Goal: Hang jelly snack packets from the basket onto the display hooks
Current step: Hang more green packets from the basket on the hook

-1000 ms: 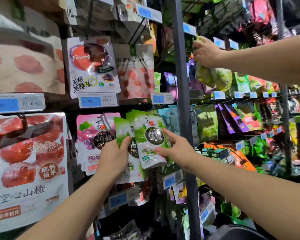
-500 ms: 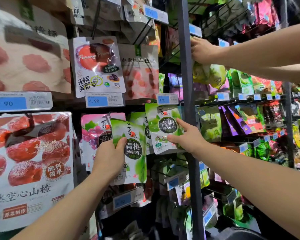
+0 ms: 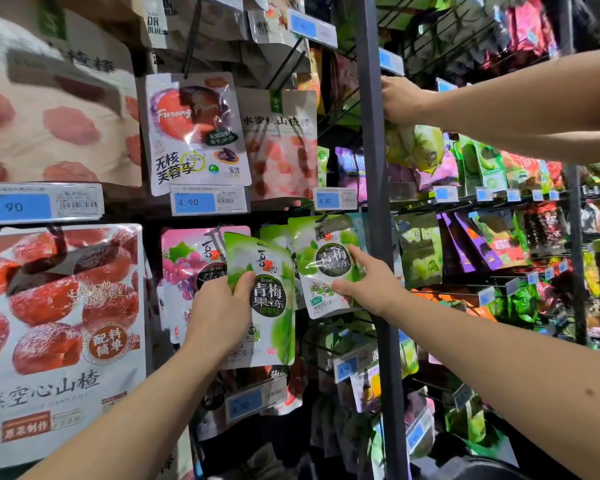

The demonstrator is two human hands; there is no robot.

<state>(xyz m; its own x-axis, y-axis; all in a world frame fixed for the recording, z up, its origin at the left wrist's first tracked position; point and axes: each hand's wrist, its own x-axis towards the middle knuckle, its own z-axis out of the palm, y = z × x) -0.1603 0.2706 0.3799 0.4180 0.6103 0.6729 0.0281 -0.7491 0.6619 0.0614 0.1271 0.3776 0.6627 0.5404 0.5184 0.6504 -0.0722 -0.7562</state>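
Left hand (image 3: 219, 317) snug around green jelly packet (image 3: 274, 323)

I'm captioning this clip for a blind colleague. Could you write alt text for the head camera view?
A person's left hand grips a green jelly packet while their right hand holds a second green packet up in front of a shop's crowded snack display. Another person's hand reaches in at upper right.

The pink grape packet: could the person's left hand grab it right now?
Probably not yet. The left hand is gripping a green jelly packet that overlaps the pink grape packet. It hangs close by, but the green one would likely need hanging first.
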